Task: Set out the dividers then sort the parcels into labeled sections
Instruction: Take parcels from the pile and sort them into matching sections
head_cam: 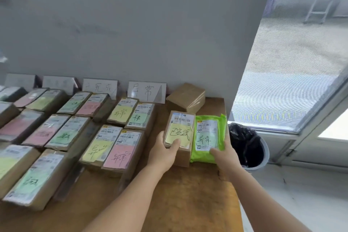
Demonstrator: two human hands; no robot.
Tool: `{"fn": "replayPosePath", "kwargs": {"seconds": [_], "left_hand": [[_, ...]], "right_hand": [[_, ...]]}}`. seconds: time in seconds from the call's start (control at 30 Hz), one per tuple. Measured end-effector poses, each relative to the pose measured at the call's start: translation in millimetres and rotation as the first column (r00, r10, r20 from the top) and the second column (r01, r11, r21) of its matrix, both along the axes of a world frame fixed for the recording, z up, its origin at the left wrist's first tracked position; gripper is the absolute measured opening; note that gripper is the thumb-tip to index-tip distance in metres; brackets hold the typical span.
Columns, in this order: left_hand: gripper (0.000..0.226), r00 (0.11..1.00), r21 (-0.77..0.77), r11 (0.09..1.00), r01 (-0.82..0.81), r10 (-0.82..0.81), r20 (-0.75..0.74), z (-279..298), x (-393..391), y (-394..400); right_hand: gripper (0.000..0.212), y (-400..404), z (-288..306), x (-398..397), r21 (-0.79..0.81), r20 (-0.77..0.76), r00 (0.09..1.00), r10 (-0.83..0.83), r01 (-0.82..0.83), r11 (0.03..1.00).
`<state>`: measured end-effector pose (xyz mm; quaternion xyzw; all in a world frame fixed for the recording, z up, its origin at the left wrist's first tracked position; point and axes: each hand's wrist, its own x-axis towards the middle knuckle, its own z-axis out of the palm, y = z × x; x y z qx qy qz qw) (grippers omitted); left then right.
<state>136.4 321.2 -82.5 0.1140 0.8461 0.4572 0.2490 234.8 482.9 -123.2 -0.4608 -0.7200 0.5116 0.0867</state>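
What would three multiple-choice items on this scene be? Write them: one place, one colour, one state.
1. The bin stands: A on the floor right of the table; B on the table; C under a sign.
2. The note on the box in the left hand is: A pink; B blue; C yellow.
3. The right hand: A is empty; B grips the green mailer; C lies flat on the table.
A, it sits beyond the table's edge; C, pale yellow paper; B, fingers wrap the mailer.
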Motion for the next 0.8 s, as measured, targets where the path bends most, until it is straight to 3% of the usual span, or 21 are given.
{"fn": "replayPosePath", "kwargs": {"seconds": [0.27, 0.4, 0.5, 0.8], "left_hand": [[0.070, 1.000, 0.032, 0.999, -0.001, 0.001, -0.002, 1, 15, 5], [0.061, 0.994, 0.095, 0.995, -0.026, 0.016, 0.109, 10, 21, 1], [0.058, 0.985, 0.134, 0.991, 0.003, -0.026, 0.171, 16, 23, -9], [0.059, 0.998, 0.361, 0.930, 0.068, -0.058, -0.038, 45, 14, -73]], "right_hand": [[0.054, -2, 2, 1, -0.052, -0.142, 0.986, -0.093, 0.086, 0.995], [0.062, -11, -2, 2, -0.115, -0.101, 0.992, -0.078, 0.066, 0.991], [0.053, -25, 6, 12, -0.100, -0.142, 0.985, -0.101, 0.087, 0.991], [0.032, -112, 78, 34, 0.017, -0.424, 0.889, -0.170, 0.195, 0.981]]}}
